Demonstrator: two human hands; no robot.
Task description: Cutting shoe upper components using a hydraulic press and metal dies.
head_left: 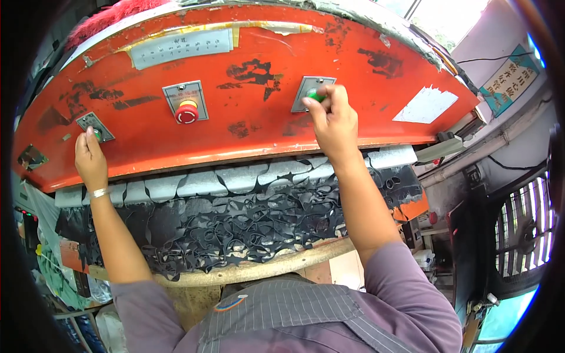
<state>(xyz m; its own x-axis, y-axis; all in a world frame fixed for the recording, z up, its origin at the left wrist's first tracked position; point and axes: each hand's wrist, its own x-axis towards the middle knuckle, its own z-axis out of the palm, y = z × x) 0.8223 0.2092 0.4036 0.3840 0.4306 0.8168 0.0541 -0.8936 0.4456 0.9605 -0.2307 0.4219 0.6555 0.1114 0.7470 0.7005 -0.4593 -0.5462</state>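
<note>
My left hand (pixel 90 165) is at the left end of a red machine front (pixel 253 123), its fingers drawn together against a green push button (pixel 97 135) on a small metal plate. Further right, the thumb and curled fingers of my right hand (pixel 338 126) close around a second green push button (pixel 315 95) on another metal plate (pixel 301 94). My palm and fingers partly cover both buttons. Between the hands, a red emergency stop button (pixel 186 112) sticks out from its own plate, touched by neither hand. A bracelet (pixel 100 192) circles my left wrist.
Below the machine front, tangled black cut-out scraps (pixel 253 220) cover the bed, behind them a row of whitish pad sections (pixel 206 183). A curved pale rail (pixel 253 273) runs along the near edge. A dark fan-like unit (pixel 524 229) stands at right; green bags (pixel 59 270) lie at left.
</note>
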